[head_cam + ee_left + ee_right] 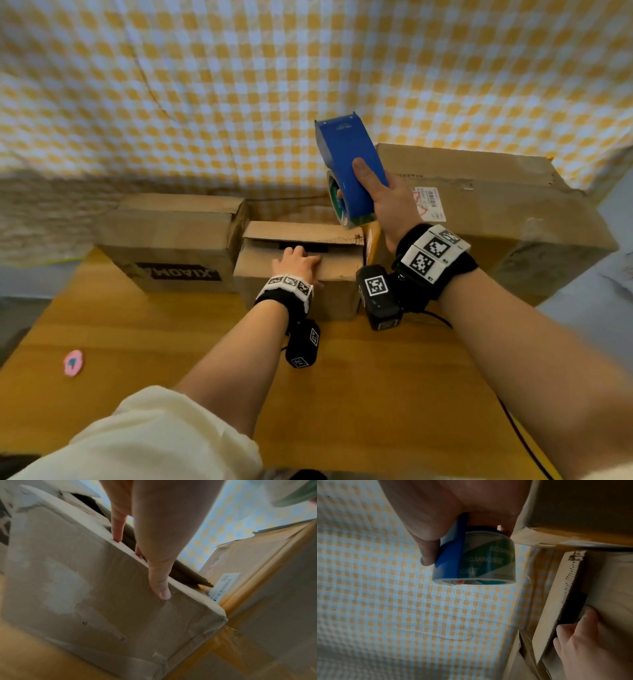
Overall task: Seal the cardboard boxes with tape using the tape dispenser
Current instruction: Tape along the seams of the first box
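Nearest us, a cream sleeve (164,435) covers our left arm above a smooth wooden desk (359,377), where a small pink disc (73,362) lies at the left. Our left hand (298,264) rests on the middle box (298,274), thumb pressed flat against its creased front wall while the fingers (118,534) hook over the top edge into the dark gap under its half-open flap. Our right hand (387,202) is raised above that box, gripping the blue plastic dispenser (349,164), thumb along its flat side and fingers through the roll of glossy green-printed tape (488,559). A worn box with black lettering (174,243) stands just left of the middle one, and a larger, scuffed box with a white label (486,212) just right. Behind hangs a wrinkled yellow-and-white checked cloth (239,85).
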